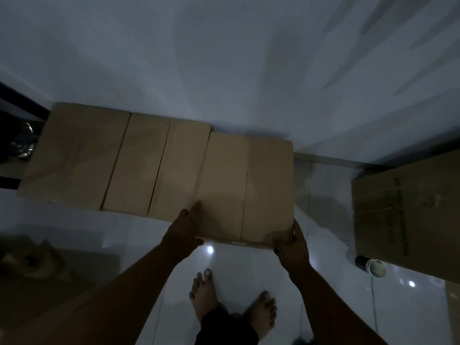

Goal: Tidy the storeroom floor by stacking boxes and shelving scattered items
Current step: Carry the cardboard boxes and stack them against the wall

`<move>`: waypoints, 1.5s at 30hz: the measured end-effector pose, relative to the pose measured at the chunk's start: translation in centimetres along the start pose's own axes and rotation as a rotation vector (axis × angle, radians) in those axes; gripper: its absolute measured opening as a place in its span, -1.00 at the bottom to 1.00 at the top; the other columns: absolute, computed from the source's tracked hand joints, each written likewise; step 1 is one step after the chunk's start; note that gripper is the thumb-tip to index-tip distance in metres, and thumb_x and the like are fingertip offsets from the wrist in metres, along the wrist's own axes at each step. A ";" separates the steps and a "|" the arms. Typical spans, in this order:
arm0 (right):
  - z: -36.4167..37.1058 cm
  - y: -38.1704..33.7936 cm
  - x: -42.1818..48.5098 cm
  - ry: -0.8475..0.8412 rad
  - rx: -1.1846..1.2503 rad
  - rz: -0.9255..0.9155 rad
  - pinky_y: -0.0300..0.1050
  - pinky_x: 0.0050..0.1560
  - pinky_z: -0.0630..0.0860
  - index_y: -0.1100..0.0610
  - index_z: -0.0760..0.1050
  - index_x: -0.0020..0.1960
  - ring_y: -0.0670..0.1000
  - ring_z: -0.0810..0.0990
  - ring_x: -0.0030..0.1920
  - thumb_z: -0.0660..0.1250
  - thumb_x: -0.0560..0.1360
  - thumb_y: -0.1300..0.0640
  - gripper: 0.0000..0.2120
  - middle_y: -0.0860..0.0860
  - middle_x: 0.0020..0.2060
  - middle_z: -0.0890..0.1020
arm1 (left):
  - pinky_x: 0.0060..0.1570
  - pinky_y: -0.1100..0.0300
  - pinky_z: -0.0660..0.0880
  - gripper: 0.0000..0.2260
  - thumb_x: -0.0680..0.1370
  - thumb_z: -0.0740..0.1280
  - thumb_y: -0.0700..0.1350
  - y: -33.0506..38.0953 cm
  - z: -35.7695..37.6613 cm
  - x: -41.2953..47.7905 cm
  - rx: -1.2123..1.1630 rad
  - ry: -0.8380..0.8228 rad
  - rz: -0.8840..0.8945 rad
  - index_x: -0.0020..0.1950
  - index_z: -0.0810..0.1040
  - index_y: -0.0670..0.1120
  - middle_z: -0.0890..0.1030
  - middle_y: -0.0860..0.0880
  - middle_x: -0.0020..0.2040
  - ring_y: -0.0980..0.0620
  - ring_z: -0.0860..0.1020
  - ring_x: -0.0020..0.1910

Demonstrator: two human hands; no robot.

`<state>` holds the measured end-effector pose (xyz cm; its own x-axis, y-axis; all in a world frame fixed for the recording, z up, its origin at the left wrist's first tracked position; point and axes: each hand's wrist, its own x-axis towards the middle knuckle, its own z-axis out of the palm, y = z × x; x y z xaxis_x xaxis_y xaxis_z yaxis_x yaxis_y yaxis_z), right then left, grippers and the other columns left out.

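A plain brown cardboard box (246, 188) stands against the white wall, at the right end of a row of brown boxes (119, 163). My left hand (185, 227) grips its near left corner, fingers reaching up along the left edge. My right hand (292, 242) grips the near right corner, thumb on the box's top face. The room is dim and the box's lower sides are hidden.
A larger printed cardboard box (408, 210) stands at the right, with a dark paper cup (372, 266) lying on its side by it. A dark shelf frame (22, 135) is at far left. Flattened cardboard (37, 270) lies at lower left. My bare feet (231, 302) stand on glossy white tiles.
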<state>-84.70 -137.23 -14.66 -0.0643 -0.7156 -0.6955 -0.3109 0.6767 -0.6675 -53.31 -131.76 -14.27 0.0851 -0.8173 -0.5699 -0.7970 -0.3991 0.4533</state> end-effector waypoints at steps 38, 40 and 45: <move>-5.3 -18.1 -24.0 -0.252 -0.722 -0.393 -0.05 -0.15 0.50 0.01 0.58 -0.03 0.18 0.63 -0.10 0.29 0.59 0.25 -0.83 0.08 -0.11 0.68 | 0.02 0.07 0.51 -0.86 0.54 0.42 -0.05 9.5 -12.5 -29.0 -0.208 0.389 -0.240 0.08 0.56 0.01 0.52 0.01 0.01 0.00 0.51 0.01; -6.5 -19.8 -25.8 -0.291 -0.798 -0.440 -0.07 -0.17 0.46 -0.07 0.54 -0.07 0.14 0.61 -0.14 0.27 0.59 0.23 -0.79 0.02 -0.13 0.66 | 0.00 0.13 0.48 -0.89 0.55 0.42 -0.08 10.3 -14.2 -32.3 -0.271 0.422 -0.260 0.06 0.58 -0.02 0.54 0.00 -0.01 0.03 0.52 -0.04; -8.5 -23.4 -29.2 -0.423 -1.055 -0.587 -0.16 -0.12 0.40 0.00 0.62 0.04 -0.01 0.53 -0.16 0.25 0.62 0.19 -0.82 -0.06 -0.10 0.58 | -0.14 0.22 0.45 -0.93 0.62 0.36 -0.04 10.3 -16.0 -39.8 -0.438 0.338 -0.372 0.05 0.59 -0.02 0.60 0.06 -0.07 0.12 0.57 -0.09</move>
<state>-83.60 -133.67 23.49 0.5825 -0.6168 -0.5294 -0.8009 -0.3244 -0.5033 -55.31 -109.99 24.03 0.5471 -0.6490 -0.5286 -0.3678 -0.7537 0.5447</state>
